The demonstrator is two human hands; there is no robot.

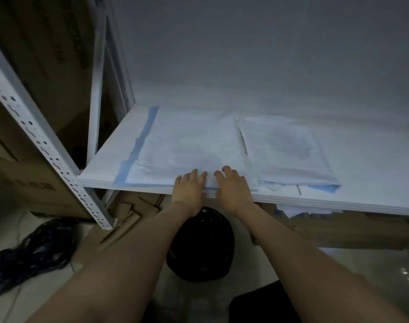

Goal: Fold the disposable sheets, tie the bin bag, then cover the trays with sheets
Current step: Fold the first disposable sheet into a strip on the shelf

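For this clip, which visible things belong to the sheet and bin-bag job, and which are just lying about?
Job: left hand and right hand pressing the wide sheet; folded sheet beside it; black-lined bin below; perhaps the loose black bag on the floor.
Lying about: cardboard boxes; flattened cardboard; rack upright.

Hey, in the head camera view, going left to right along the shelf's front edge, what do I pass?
First the slotted rack post → large sheet's blue edge → left hand → right hand → smaller folded sheet.
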